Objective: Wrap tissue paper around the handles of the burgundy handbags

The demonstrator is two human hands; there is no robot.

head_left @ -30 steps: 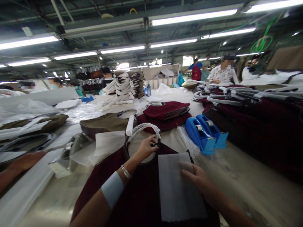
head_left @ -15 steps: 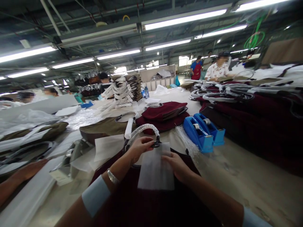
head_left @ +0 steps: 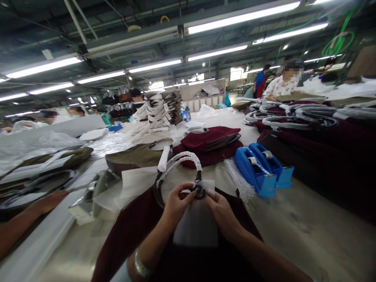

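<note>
A dark maroon bag (head_left: 123, 225) lies in front of me, its looped handle (head_left: 190, 156) wrapped in white and standing up at the far side. My left hand (head_left: 176, 203) pinches a dark ring-shaped fitting (head_left: 200, 192) at the right foot of the handle. A thin whitish translucent sheet (head_left: 196, 231) lies over the bag behind that fitting. At the sheet's upper right side, my right hand (head_left: 222, 211) is closed on it, thumb and fingertips close to the fitting. Whether the right fingertips also touch the fitting is unclear.
Two blue tape dispensers (head_left: 258, 170) stand at the right, beside a bundle of thin clear strands (head_left: 236, 176). Maroon bags (head_left: 210, 141) and an olive bag (head_left: 135, 156) lie beyond. Left are a grey dispenser (head_left: 91, 197) and another person's arm (head_left: 32, 215). Stacked bags (head_left: 317, 145) fill the right.
My left hand has come down and nearer with the fitting, which is now turned toward me. My right hand has moved in beside it, and the sheet sits slightly lower, behind the fitting.
</note>
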